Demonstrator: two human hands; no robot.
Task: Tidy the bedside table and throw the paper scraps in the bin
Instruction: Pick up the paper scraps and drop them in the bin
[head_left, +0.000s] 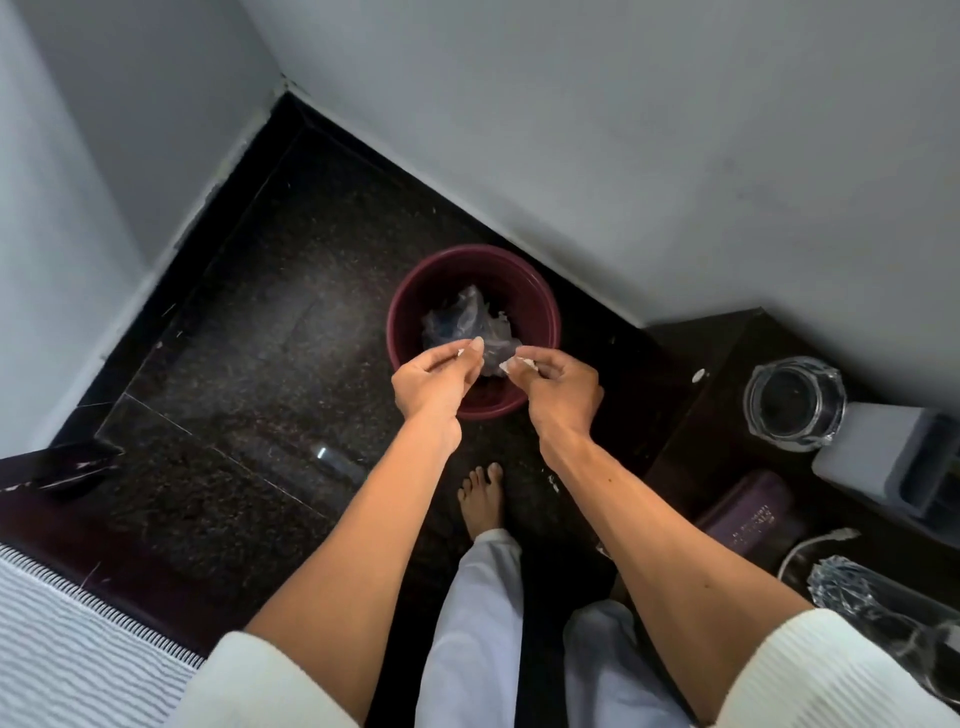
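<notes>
Head view, straight down: closest in, a striped bed cover (57, 654) lies well to the left of the bin (411, 291), and pale trousers (478, 623) end at a bare foot (483, 499) planted on the dark floor just short of it. A small white scrap on the floor (553, 486) lies beside that foot, on the near right of the bin.

Both bare forearms reach forward over the bin's near rim. The left hand (431, 382) has its fingers curled, thumb and fingertips pinched on paper scraps (460, 353). The right hand (563, 392) is curled the same way, pinching more white bits just beside the left, directly above the bin's opening.

The bin is round and maroon, standing on the floor near the wall. Inside it sits crumpled clear plastic (467, 317), with a few white bits among it.

To the right of the bin stands the dark bedside table (685, 395). On it are a glass ashtray (795, 402), a grey box (883, 452), a purple book (748, 514), a white cable (810, 545) and a cut-glass piece (852, 584).
</notes>
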